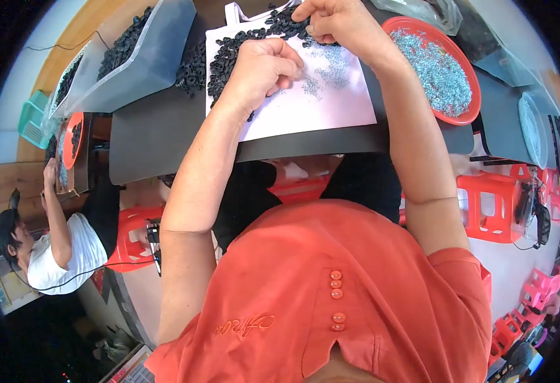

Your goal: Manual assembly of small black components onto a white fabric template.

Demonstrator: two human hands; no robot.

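Note:
A white cloth bag (312,120) lies flat on the dark table. Small black parts (229,54) are heaped along its left and far sides. Tiny clear bluish pieces (331,67) are scattered over its middle. Above the bag, beside those clear pieces, my left hand (264,69) is closed with thumb and fingertips together. My right hand (340,25) is farther away at the bag's far edge, its fingers curled in a pinch over the black parts. What either hand pinches is too small to make out.
A red round tray (476,96) full of clear bluish pieces sits on the right. At the left stands a translucent bin (158,57) of black parts. Another person (79,246) works at the far left near an orange tray (69,150). Red stools (487,210) stand beyond the table.

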